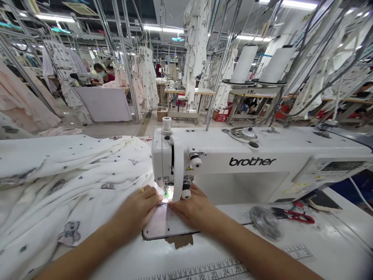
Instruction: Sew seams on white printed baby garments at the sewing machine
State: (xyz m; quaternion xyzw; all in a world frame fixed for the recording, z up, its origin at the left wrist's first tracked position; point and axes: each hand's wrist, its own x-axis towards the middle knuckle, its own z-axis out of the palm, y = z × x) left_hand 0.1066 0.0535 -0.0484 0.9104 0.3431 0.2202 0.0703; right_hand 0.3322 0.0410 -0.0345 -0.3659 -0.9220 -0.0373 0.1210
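The left hand point(136, 212) lies flat, grip open, on the white fabric point(72, 182) left of the sewing machine point(250, 161) needle. The right hand point(194, 210), grip open too, rests on the metal plate point(161, 227).

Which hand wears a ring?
The left hand: a gold ring shows on one finger, while the right hand has none.
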